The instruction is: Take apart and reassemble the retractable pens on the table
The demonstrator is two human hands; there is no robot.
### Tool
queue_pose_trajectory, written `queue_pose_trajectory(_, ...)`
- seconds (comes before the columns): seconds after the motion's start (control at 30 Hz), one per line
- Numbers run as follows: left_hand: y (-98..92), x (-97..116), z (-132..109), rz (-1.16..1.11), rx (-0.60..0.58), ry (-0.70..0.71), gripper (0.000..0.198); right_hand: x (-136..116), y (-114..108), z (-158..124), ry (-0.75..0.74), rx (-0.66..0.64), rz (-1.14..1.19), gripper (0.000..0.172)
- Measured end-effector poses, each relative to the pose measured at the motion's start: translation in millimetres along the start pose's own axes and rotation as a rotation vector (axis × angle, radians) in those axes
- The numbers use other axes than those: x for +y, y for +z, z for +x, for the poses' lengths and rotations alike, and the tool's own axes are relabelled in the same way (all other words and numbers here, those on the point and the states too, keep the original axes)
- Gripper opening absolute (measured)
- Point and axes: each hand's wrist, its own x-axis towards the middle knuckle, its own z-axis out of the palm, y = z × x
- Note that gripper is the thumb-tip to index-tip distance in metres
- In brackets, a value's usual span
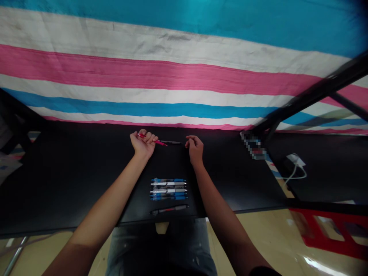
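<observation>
My left hand (143,145) is turned palm up near the back of the black table, its fingers curled around a pink-red pen (161,143). The pen's tip sticks out to the right. Just beyond that tip a dark grey pen (172,142) lies sideways; its left end is partly hidden, and I cannot tell if it touches my left hand. My right hand (196,149) rests just right of the dark pen's end, fingers loosely bent and apart, holding nothing visible. Closer to me lies a row of several blue and white pens (168,190), with a black-grey pen (169,209) below it.
The black table (71,172) ends at a striped blue, white and pink sheet (172,76). A blurred-out item (254,145) lies at the right by a black frame post. Farther right are a white cable (296,170) and a red plastic object (330,234).
</observation>
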Motion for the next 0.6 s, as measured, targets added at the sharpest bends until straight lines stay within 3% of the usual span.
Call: queue_pose_trajectory(0.6, 0.8, 1.5, 0.4, -0.003, 0.018, 0.023, 0.042, -0.2, 0.4, 1.0, 0.000, -0.012, -0.016, 0.021)
